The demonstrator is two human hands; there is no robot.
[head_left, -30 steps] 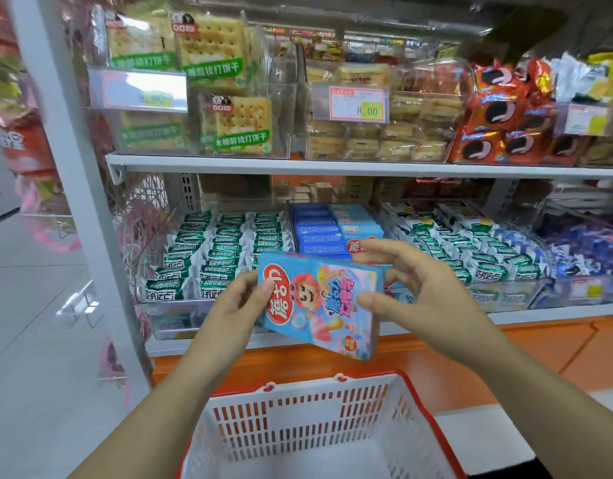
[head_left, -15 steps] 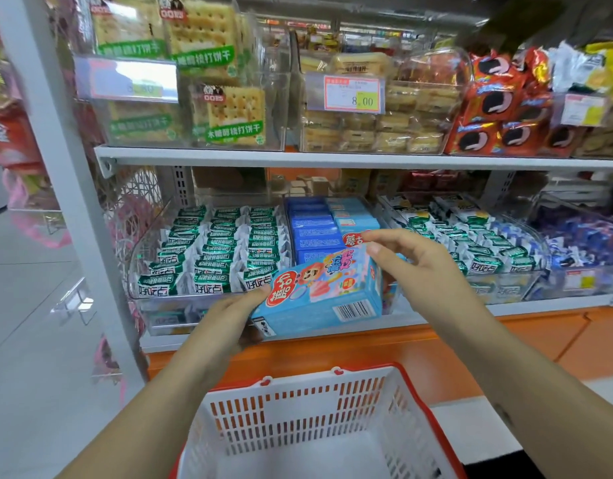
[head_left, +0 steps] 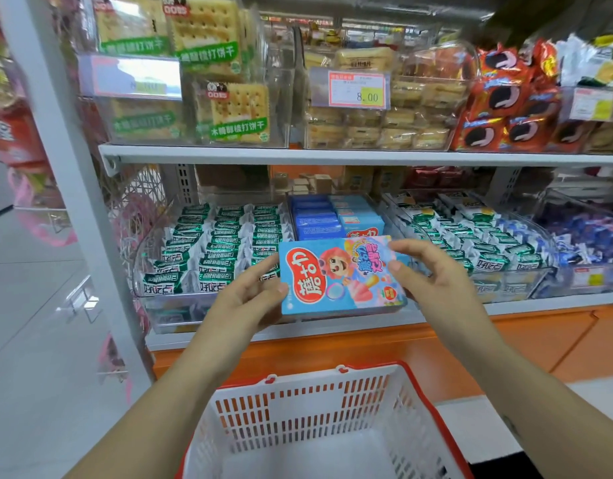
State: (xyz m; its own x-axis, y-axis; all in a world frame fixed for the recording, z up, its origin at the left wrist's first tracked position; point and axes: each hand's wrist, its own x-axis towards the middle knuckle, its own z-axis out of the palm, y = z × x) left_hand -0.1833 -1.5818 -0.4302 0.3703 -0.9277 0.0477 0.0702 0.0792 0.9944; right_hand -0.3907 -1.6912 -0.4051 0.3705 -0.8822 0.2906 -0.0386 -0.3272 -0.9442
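Observation:
A light blue snack box (head_left: 339, 276) with a cartoon face and a red logo is held in front of the lower shelf, its printed front turned toward me. My left hand (head_left: 249, 299) grips its left end, thumb on the front. My right hand (head_left: 432, 278) pinches its right end with thumb and fingers. Directly behind it, more of the same blue boxes (head_left: 332, 217) stand in a clear shelf bin. Below my arms sits a white basket with a red rim (head_left: 332, 409), with nothing visible inside.
Green-and-white wrapped snacks (head_left: 215, 243) fill the bin to the left, similar packs (head_left: 470, 236) the bin to the right. The upper shelf (head_left: 332, 155) carries cracker packs, cakes behind an 8.00 price tag (head_left: 358, 89) and red cookie packs. A white upright (head_left: 66, 167) stands left, tiled floor beyond.
The box was tipped to show its edge with the barcode half a second ago; now it is turned back with its front facing me and sits a little higher, both hands still on it.

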